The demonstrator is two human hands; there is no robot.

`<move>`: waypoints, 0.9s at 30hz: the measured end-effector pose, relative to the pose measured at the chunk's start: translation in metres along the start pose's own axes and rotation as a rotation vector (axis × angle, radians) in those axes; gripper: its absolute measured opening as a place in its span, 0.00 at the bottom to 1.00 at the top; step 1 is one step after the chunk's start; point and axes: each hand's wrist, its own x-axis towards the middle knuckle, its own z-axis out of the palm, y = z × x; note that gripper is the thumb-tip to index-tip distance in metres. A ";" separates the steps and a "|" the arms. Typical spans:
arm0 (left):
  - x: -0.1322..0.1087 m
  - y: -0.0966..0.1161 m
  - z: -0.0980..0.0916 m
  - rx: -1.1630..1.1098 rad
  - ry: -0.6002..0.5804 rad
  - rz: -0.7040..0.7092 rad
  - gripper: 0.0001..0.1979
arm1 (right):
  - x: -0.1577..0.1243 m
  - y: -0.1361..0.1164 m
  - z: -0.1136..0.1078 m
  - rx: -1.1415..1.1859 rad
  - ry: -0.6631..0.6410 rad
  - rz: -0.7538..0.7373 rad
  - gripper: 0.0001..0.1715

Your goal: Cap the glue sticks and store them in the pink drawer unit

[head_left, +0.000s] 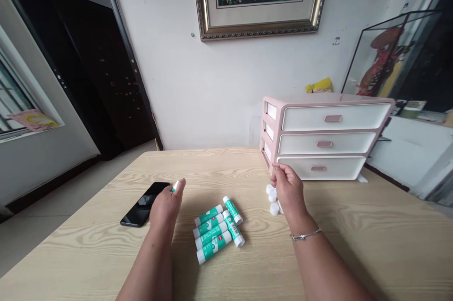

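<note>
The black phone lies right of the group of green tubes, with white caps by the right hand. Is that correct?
Not quite: the head view shows the black phone left of the group of tubes. The white caps are by the right hand.

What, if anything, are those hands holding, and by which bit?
The left hand holds a green-and-white tube in its fingers, just below the white end poking out; the rest is hidden. I can't tell whether the right hand holds anything.
</note>
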 end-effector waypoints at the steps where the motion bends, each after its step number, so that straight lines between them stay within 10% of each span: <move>1: 0.001 -0.002 -0.001 0.071 -0.012 -0.029 0.29 | 0.003 0.002 -0.003 -0.062 0.006 -0.007 0.24; 11: 0.014 -0.033 0.007 0.362 -0.090 -0.082 0.22 | 0.012 -0.009 -0.020 -0.852 -0.223 0.036 0.15; 27: 0.024 -0.053 0.016 0.368 0.014 -0.117 0.23 | 0.002 0.030 0.000 -1.118 -0.396 -0.102 0.18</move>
